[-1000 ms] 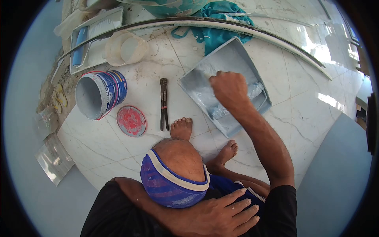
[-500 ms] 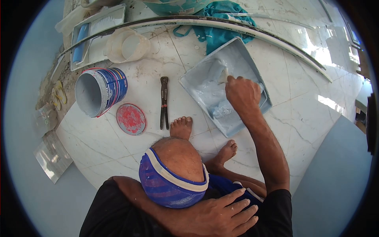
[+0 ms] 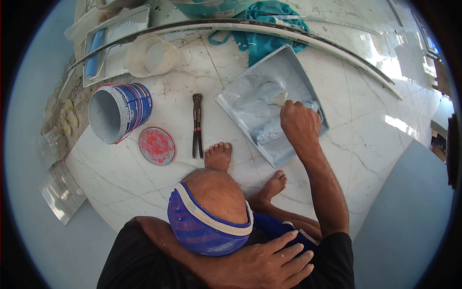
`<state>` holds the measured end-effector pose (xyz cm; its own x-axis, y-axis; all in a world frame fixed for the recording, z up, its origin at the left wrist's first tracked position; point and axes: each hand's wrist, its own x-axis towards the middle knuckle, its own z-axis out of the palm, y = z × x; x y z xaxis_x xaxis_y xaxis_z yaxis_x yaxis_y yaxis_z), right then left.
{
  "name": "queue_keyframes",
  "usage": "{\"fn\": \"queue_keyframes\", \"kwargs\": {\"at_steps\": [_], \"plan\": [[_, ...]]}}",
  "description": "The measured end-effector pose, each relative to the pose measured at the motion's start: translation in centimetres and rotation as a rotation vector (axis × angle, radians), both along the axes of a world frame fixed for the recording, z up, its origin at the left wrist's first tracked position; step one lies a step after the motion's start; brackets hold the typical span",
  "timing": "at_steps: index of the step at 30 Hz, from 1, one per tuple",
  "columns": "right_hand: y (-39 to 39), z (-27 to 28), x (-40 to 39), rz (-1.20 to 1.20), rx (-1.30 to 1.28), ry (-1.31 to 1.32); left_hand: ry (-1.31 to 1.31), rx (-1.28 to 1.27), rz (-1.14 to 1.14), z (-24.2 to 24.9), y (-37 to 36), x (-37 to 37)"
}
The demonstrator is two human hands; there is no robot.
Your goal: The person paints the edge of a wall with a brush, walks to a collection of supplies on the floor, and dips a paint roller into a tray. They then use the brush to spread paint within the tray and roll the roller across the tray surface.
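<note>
My right hand (image 3: 301, 123) is closed over the paint tray (image 3: 274, 161), gripping a small tool with a flat pale end (image 3: 279, 99). Its handle is hidden in my fist. The flat end is at the wet, light-blue-grey paint spread across the tray's bottom. A paint-coated lump (image 3: 269, 133) lies in the tray just left of my fist. My left hand (image 3: 269, 265) lies flat near my right upper arm, fingers spread and nothing in them, its forearm crossing below my raised knee.
Left on the tiled floor are a paint bucket (image 3: 137, 110), its red-smeared lid (image 3: 157, 146) and long-handled pincers (image 3: 197, 126). Behind them stand a translucent tub (image 3: 166, 60) and a white tray with a blue roller (image 3: 95, 53). A long strip (image 3: 337, 52) crosses beyond a teal cloth (image 3: 269, 41).
My right hand has shifted slightly right and down over the tray, its tool moving along. My left hand stays in place. The whole view has moved a little.
</note>
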<state>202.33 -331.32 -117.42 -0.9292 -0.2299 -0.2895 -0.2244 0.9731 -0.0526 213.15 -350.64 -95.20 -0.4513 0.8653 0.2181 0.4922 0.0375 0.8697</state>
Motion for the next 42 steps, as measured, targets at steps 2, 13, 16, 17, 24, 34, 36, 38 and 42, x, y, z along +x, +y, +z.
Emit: {"fn": "queue_keyframes", "kwargs": {"at_steps": [2,13,16,17,24,34,36,38,42], "plan": [[0.3,0.1,0.1,-0.040,0.024,0.012,0.027,-0.002,0.005,0.0,0.1,0.0],[0.8,-0.1,-0.4,0.094,-0.037,-0.039,-0.055,-0.001,-0.026,0.3,-0.1,-0.4],[1.2,0.5,-1.9,-0.030,0.045,-0.009,0.017,0.006,-0.022,0.1,-0.2,-0.2],[1.2,0.3,-1.6,-0.041,0.050,-0.012,-0.039,0.020,-0.019,0.1,-0.1,0.0],[1.6,0.8,-2.7,0.011,0.026,-0.041,0.027,0.011,-0.024,0.0,-0.3,-0.4],[2.5,-0.2,-2.5,-0.138,0.063,-0.030,0.001,0.014,-0.032,0.2,-0.3,-0.6],[1.4,-0.3,-1.4,-0.054,0.049,-0.017,-0.033,0.014,-0.053,0.3,-0.1,-1.1],[1.1,0.7,-0.7,0.031,-0.003,-0.137,-0.022,0.014,-0.061,0.3,-0.1,-0.9],[2.2,0.7,-1.9,-0.124,0.068,-0.105,-0.220,-0.004,-0.106,0.1,0.4,-0.9]]}}
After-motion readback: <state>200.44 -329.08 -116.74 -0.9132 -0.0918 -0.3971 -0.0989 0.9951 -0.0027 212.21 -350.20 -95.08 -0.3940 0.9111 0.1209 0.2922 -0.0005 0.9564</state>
